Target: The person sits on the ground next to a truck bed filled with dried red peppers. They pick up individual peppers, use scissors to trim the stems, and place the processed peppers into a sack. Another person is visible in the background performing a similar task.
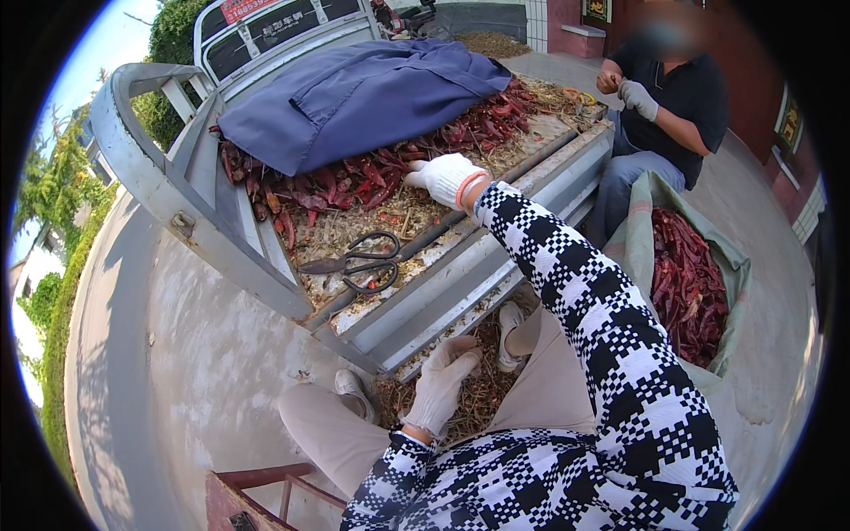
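Dried red chili peppers (354,181) lie heaped on the truck bed, partly under a dark blue cloth (354,97). My right hand (449,180), in a white glove with bare fingertips, reaches to the near edge of this heap. Its fingertips point left at the peppers, slightly apart, with nothing visible between them. Low over my lap, my left hand (445,380) is gloved too, its fingers curled together; whatever they may hold is hidden. Black-handled scissors (363,263) rest on the bed's near left corner, blades pointing left.
Stems and scraps (469,420) litter the ground between my feet. To the right stands an open sack (742,265) of red chilies. Beyond it sits a co-worker (664,115) with hands raised together. The truck's metal side rail (146,150) curves along the left.
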A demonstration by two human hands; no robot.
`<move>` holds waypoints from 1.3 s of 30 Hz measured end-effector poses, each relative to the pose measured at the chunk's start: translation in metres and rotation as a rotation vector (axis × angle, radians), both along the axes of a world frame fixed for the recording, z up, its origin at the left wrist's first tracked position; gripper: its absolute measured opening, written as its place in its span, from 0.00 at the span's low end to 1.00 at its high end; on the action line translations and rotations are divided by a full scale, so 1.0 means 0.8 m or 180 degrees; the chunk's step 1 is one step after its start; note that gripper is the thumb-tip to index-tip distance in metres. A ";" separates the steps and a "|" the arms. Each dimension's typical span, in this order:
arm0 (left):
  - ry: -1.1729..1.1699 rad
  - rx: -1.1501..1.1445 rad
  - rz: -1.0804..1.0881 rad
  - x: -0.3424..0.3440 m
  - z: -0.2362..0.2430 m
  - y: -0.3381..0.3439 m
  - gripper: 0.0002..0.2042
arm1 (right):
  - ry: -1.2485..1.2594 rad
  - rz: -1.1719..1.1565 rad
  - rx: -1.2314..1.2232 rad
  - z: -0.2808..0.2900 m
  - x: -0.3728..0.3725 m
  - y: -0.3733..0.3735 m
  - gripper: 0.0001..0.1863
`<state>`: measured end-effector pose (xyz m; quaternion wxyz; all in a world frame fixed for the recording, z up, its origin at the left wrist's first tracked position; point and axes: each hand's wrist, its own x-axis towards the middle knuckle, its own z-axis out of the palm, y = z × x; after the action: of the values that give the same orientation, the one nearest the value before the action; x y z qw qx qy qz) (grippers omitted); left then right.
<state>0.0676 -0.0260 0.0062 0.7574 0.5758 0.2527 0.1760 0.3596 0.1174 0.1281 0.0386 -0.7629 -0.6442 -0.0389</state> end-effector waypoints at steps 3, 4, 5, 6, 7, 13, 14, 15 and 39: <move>-0.0053 -0.0296 0.0219 -0.029 -0.031 0.015 0.20 | -0.0491 0.0188 -0.0430 0.012 -0.013 0.010 0.21; -0.0158 -0.0676 0.0279 -0.035 -0.037 0.017 0.20 | -0.0530 0.0273 -0.0306 0.011 -0.012 0.008 0.21; -0.0251 -0.1053 0.0332 -0.041 -0.043 0.019 0.19 | -0.0555 0.0351 -0.0179 0.010 -0.011 0.005 0.20; -0.0303 -0.1168 0.0293 -0.044 -0.050 0.022 0.18 | -0.0387 0.0640 0.0260 0.004 -0.009 -0.006 0.19; -0.0443 -0.1379 0.0269 -0.045 -0.053 0.023 0.18 | -0.0189 0.0788 0.0638 -0.001 -0.008 -0.017 0.16; -0.1270 -0.2115 0.0259 -0.046 -0.051 0.035 0.23 | -0.0200 0.2367 0.1358 -0.008 -0.107 -0.134 0.13; -0.1402 -0.2175 0.0194 -0.047 -0.046 0.037 0.24 | -0.0224 0.2453 0.1339 -0.015 -0.125 -0.151 0.14; -0.1617 -0.2252 0.0039 -0.047 -0.042 0.043 0.24 | -0.0255 0.2575 0.1221 -0.020 -0.142 -0.164 0.14; -0.1554 -0.2512 0.0401 -0.053 -0.003 0.035 0.09 | 0.3386 0.1100 0.0728 -0.072 -0.185 -0.213 0.15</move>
<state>0.0255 0.0017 0.0038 0.9436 0.1689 0.1492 0.2424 0.2117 -0.0530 0.0706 0.4457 -0.5519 -0.6433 0.2879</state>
